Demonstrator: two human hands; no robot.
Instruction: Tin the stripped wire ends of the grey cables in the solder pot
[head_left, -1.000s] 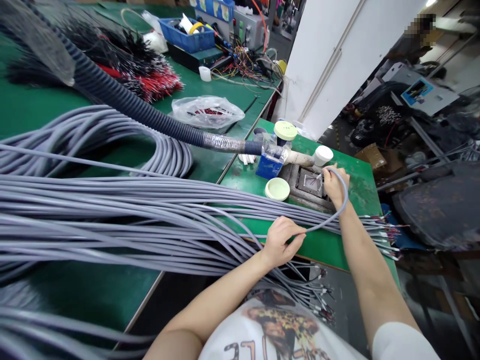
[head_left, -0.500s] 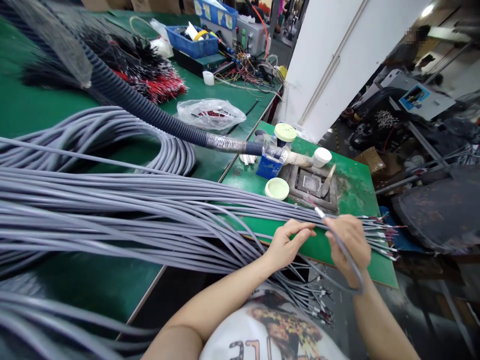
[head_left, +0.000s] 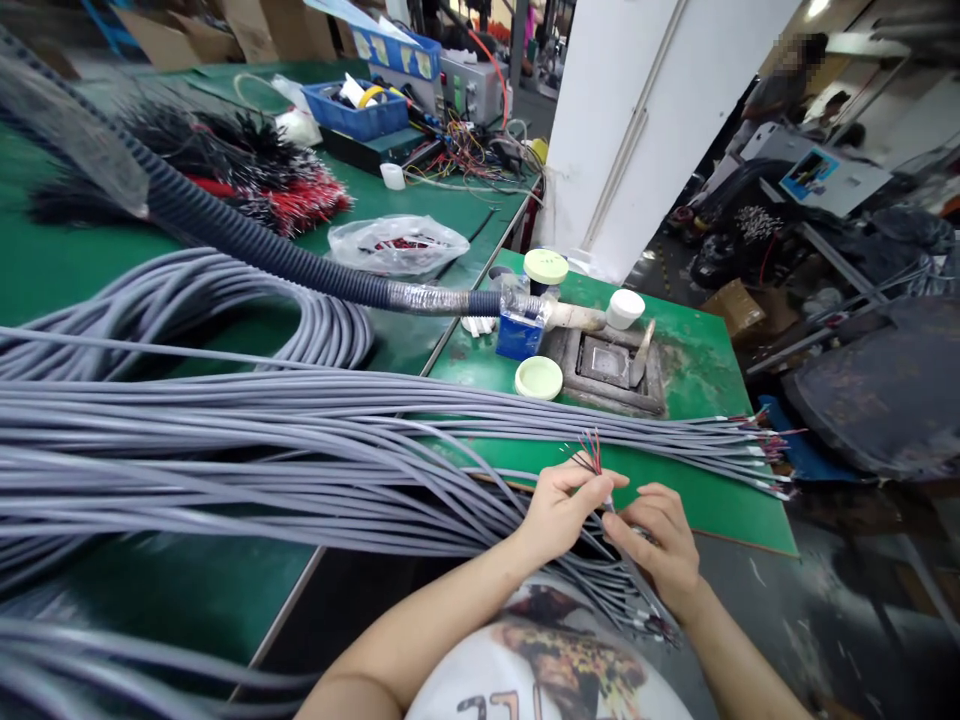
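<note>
Head view, cable end (head_left: pixel 608 502), between hands (head_left: pixel 559 512) (head_left: pixel 664 548)

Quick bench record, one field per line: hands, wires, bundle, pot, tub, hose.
Left hand: pinching a gray cable's end
Right hand: at the same cable, grip unclear
Colored wires: fanned out above the left fingers
Bundle: gray cables across both green tabletops
Square pot: flat tool tilted at its side
White tub: behind pot
Hose: running toward pot
</note>
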